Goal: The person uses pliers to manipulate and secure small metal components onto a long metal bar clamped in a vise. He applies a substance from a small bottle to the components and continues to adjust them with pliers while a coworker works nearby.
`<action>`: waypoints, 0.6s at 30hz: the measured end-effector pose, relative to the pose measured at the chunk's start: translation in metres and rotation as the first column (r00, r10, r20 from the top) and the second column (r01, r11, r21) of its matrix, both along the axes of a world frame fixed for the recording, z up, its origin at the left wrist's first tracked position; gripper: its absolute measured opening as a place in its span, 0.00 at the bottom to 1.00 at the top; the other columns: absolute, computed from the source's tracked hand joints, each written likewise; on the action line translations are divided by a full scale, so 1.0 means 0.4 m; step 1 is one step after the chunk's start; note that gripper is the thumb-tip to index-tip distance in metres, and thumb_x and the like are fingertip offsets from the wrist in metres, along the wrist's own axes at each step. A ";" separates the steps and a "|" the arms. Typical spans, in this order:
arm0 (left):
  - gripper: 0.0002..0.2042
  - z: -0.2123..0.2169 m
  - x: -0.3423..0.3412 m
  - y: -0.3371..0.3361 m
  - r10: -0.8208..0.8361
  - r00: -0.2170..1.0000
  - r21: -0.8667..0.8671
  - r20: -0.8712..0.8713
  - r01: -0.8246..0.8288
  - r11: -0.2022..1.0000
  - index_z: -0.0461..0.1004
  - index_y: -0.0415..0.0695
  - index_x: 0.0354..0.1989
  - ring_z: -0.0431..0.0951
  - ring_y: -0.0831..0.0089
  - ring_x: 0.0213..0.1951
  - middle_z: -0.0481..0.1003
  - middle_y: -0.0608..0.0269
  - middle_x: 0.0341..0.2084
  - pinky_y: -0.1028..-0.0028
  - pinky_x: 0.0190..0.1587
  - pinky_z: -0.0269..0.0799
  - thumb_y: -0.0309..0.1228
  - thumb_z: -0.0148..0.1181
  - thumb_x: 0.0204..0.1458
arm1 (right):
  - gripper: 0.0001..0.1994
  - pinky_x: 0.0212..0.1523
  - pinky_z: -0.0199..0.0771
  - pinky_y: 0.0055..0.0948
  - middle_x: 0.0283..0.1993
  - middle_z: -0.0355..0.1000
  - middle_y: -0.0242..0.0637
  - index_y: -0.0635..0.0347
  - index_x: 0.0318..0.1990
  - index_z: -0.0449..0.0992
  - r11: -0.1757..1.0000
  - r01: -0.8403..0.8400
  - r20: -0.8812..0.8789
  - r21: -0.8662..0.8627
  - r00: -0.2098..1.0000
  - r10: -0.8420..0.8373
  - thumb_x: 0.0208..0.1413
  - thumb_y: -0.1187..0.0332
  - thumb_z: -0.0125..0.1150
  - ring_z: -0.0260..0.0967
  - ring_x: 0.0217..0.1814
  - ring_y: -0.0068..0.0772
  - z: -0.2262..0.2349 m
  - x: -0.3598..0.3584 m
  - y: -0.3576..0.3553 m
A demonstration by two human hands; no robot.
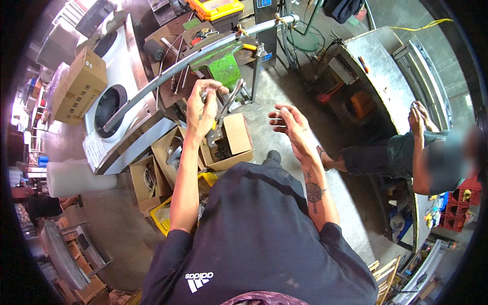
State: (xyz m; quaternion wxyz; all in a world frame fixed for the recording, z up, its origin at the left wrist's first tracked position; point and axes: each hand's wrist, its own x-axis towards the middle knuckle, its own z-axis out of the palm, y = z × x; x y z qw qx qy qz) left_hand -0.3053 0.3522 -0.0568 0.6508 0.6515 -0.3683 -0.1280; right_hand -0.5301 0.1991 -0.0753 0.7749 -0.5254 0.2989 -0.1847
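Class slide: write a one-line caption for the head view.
Left hand grips metal pliers above open cardboard boxes; right hand hangs open, empty.

a workshop with a grey concrete floor [117, 229], lit by daylight. on the left stands a steel cooker unit [124, 76] with round openings, a brown carton [81, 84] beside it. open cardboard boxes [152, 178] sit on the floor. at right is a curved steel counter [378, 66], with red crates [460, 206] near it.

Cardboard boxes [226, 147] below left hand [201, 109]; co-worker [432, 157] far right.
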 end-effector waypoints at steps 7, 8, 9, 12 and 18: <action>0.07 -0.018 0.013 0.093 -0.019 0.997 0.121 0.079 0.009 0.993 0.71 0.43 0.49 0.60 0.91 0.20 0.83 0.61 0.39 0.83 0.23 0.61 0.27 0.45 0.73 | 0.14 0.49 0.75 0.28 0.47 0.79 0.38 0.61 0.58 0.73 1.000 0.029 0.117 0.011 0.993 -0.031 0.73 0.62 0.55 0.76 0.46 0.27 0.059 0.000 -0.029; 0.07 -0.008 0.004 0.092 -0.026 0.997 0.132 0.075 0.016 0.991 0.71 0.43 0.49 0.60 0.90 0.20 0.83 0.60 0.39 0.83 0.23 0.61 0.27 0.45 0.73 | 0.14 0.49 0.75 0.28 0.47 0.79 0.38 0.61 0.58 0.73 1.000 0.012 0.124 0.009 0.992 -0.013 0.73 0.62 0.55 0.76 0.47 0.27 0.049 0.009 -0.031; 0.07 0.006 -0.008 0.088 -0.033 0.997 0.143 0.070 0.023 0.989 0.71 0.43 0.49 0.60 0.90 0.20 0.83 0.60 0.39 0.83 0.23 0.61 0.27 0.45 0.73 | 0.14 0.48 0.75 0.28 0.46 0.79 0.36 0.60 0.57 0.73 1.000 -0.019 0.136 -0.001 0.991 0.019 0.72 0.63 0.56 0.76 0.46 0.25 0.031 0.017 -0.026; 0.07 0.032 -0.029 0.082 -0.079 0.996 0.138 0.042 0.073 0.988 0.71 0.43 0.49 0.60 0.90 0.20 0.83 0.58 0.39 0.83 0.24 0.61 0.26 0.45 0.73 | 0.13 0.50 0.74 0.28 0.48 0.78 0.36 0.60 0.55 0.74 0.986 -0.166 0.075 0.020 0.984 0.164 0.72 0.61 0.56 0.75 0.47 0.26 -0.006 0.038 0.004; 0.07 0.079 -0.071 0.042 -0.163 0.986 0.017 -0.032 0.164 0.986 0.70 0.42 0.47 0.61 0.89 0.20 0.82 0.52 0.40 0.83 0.25 0.62 0.23 0.43 0.71 | 0.19 0.51 0.75 0.27 0.52 0.75 0.34 0.65 0.62 0.71 0.981 -0.178 -0.033 0.077 0.983 0.181 0.74 0.60 0.54 0.72 0.49 0.24 -0.041 0.053 0.044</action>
